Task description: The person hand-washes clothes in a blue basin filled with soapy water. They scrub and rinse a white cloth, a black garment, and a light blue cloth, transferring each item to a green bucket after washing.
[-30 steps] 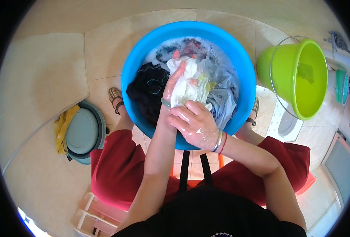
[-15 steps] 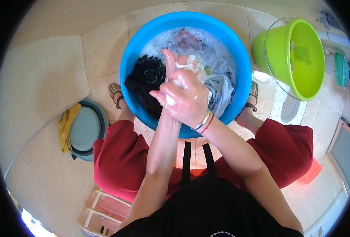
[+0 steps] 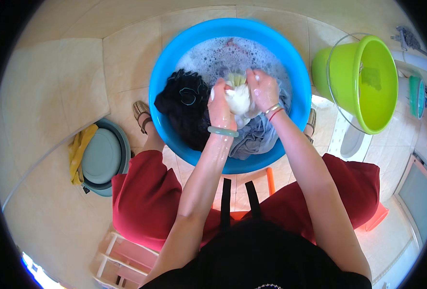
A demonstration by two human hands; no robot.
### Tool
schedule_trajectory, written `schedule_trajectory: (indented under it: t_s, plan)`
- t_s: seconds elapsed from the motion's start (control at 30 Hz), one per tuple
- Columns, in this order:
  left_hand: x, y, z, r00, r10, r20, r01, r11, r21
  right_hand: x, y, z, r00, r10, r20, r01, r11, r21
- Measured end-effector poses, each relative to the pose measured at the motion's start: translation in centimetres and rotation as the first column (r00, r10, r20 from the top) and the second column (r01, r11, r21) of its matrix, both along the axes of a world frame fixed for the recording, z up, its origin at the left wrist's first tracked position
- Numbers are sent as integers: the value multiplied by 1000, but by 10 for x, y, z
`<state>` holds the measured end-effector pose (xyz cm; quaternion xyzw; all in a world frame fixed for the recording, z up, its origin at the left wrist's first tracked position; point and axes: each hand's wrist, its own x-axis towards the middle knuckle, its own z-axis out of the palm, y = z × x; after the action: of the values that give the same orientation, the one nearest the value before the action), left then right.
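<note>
Over a big round blue basin (image 3: 230,29), both hands grip a wet white cloth with a yellowish end (image 3: 239,100). My left hand (image 3: 219,107) holds its left side, and a pale green bangle circles that wrist. On the other side my right hand (image 3: 264,91) has its fingers closed on the cloth. Foamy water (image 3: 266,54) fills the far part of the basin. Black clothing (image 3: 182,108) is heaped at the basin's left, partly out of the water. Grey-blue clothing (image 3: 257,139) lies below and to the right of the hands.
A lime-green bucket (image 3: 319,65) with a wire handle stands at the right, beside a white floor fixture (image 3: 353,139). At the left, a grey-green folded basin (image 3: 102,154) leans with a yellow cloth (image 3: 81,149). My feet flank the blue basin. A pink-and-white rack (image 3: 126,260) sits lower left.
My hands, clasped together and rubbing before, have come apart and now hold the white cloth from either side. My right hand has moved right, off the left one.
</note>
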<state>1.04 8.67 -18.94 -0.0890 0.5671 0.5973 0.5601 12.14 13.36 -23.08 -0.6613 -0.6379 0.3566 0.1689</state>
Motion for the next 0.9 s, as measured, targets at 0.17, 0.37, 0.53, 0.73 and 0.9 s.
schedule_trajectory:
  t_s: [0.17, 0.37, 0.53, 0.73, 0.9]
  plan:
    - [-35, 19, -34, 993, -54, -107, 80, 965, 251, 20, 26, -27, 966, -79, -247, 106, 989, 100]
    - [-40, 26, -133, 888, -295, -354, 315, 949, 1, 0, 12, -63, 879, 460, 127, -477, 851, 220]
    - [-33, 32, -166, 957, -188, -220, 190, 982, -12, 6, 22, -106, 929, 360, 79, -369, 909, 192]
    - [-59, 41, -191, 961, -239, 142, 248, 967, -56, -9, 47, -119, 927, 338, 161, -222, 843, -490]
    - [-41, 38, -118, 959, -172, 227, 138, 978, 159, -10, 4, -28, 896, 345, -280, -248, 912, 327]
